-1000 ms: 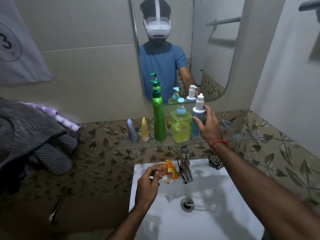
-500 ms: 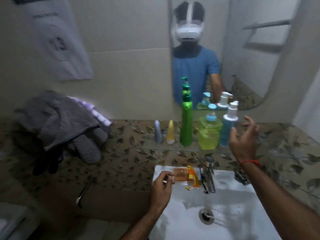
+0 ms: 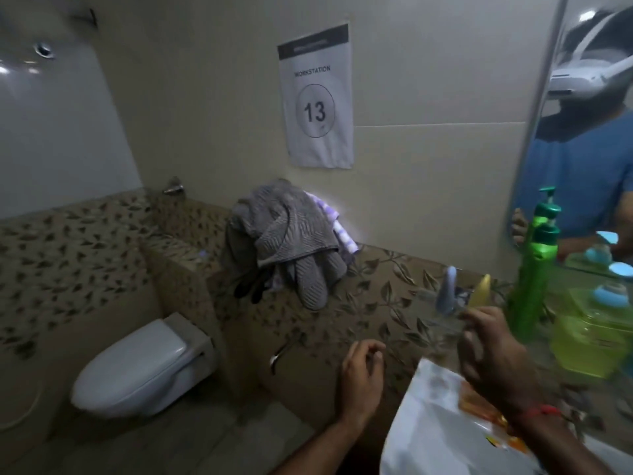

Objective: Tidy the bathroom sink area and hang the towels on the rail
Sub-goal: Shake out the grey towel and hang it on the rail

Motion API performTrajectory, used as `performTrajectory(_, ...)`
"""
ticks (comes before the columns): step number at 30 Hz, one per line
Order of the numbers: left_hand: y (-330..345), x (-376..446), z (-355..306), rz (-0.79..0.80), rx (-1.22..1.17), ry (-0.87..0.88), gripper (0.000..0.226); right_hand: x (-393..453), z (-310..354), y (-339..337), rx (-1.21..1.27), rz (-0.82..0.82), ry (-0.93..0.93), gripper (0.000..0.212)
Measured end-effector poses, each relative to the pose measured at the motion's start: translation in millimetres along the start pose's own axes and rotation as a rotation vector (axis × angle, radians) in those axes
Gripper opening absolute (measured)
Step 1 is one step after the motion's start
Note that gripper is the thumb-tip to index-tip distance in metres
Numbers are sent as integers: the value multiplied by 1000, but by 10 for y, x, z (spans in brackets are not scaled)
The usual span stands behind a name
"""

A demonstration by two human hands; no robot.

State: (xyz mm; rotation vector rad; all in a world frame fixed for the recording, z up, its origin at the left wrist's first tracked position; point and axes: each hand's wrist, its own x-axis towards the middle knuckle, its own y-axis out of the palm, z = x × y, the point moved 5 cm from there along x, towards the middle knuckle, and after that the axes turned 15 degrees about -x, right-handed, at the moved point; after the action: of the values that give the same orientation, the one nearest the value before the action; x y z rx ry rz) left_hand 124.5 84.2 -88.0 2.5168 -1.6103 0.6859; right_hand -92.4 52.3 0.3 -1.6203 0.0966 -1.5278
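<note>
While the toilet (image 3: 137,368) sits low at far left, I see the grey towels (image 3: 287,241) heaped on the tiled ledge (image 3: 376,269) under the workstation sign (image 3: 317,97). My left hand (image 3: 359,375) hangs empty, its grip loosely curled, just beside the sink (image 3: 428,433). My right hand (image 3: 493,354) is over the sink, grip spread and empty. The green pump bottle (image 3: 534,269) stands at right.

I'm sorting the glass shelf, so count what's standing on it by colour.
Green tall pump bottle: 1
Yellow-green squat jar with blue cap: 1
Yellow small tube: 1
Grey-blue small tube: 1
Total: 4 in view; the frame edge may hide more.
</note>
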Motion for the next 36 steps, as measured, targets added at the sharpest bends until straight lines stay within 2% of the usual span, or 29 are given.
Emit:
performTrajectory(3,-353,220,-110,-92,67,54,15,217,366,338,79,164,-5,54)
performTrajectory(5,-599,400,-201,-149,99,77,13,400,565,526,121,198,-19,63)
performTrajectory(10,-1188,844,-372,-233,164,72,17,1002,1007,882,185,232,-27,60)
performTrajectory(17,-1742,1538,-500,-235,155,81,26,1945,1567,1439,178,338,-56,56)
performTrajectory(25,-1951,2506,-18,-226,58,-52,30,3079,2023,2218,130,420,126,50)
performTrajectory(30,-2027,2862,341,-283,-59,-50,30,3517,2155,2721,-44,514,282,77)
performTrajectory(32,-2074,2912,448,-331,-85,-33,30,3638,2253,2798,-184,457,229,57)
performTrajectory(34,-2148,2948,555,-395,-92,1,31,3761,2404,2808,-240,304,103,30)
performTrajectory(36,-2227,2969,653,-463,-140,-30,33,3832,2546,2756,-171,191,35,26)
